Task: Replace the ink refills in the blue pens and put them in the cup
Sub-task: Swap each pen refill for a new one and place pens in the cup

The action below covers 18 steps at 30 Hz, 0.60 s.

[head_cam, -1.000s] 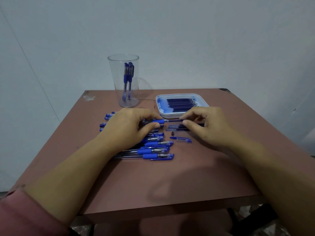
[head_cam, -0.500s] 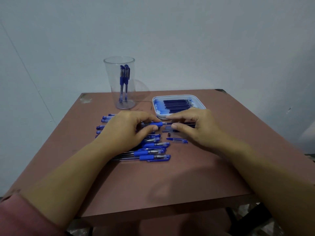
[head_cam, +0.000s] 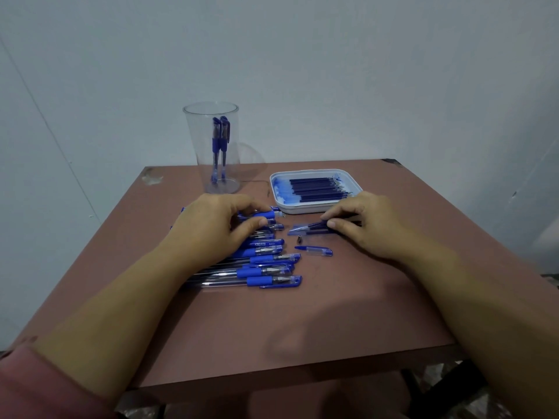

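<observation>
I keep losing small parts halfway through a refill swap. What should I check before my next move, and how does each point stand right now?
1. Pen barrel gripped by the left hand: ok.
2. Refill pinched by the right hand, apart from the barrel: ok.
3. Whether that refill is the old or the new one: cannot tell.
4. Loose cap and small tip piece lying in sight on the table: ok.
5. Tray holds more refills: ok.
6. Cup upright with room beside its two pens: ok.
</observation>
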### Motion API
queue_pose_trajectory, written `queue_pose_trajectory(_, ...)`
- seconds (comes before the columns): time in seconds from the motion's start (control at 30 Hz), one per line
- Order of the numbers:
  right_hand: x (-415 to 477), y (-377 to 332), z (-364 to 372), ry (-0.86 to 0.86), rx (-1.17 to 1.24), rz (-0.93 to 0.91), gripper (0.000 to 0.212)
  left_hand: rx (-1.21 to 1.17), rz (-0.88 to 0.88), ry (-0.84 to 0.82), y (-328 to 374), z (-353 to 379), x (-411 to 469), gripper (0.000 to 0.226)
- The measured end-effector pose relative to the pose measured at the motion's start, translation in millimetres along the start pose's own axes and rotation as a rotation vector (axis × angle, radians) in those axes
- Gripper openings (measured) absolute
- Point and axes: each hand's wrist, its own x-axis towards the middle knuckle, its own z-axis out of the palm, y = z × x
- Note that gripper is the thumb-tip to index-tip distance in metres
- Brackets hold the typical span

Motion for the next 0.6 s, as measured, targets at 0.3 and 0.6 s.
queue_pose_trajectory(0.3, -1.3, -10.8, 3.5, 0.097, -0.049, -0.139, 0.015, -0.012, -0.011, -0.011, 1.2, 0.1, -0.1, 0.024)
queue_pose_trajectory(0.6, -5.5, -33.0, 10.4, -0.139, 0.021, -0.197, 0.022, -0.03, -0.011, -0.001, 2.8, 0.4, -0.3, 0.023)
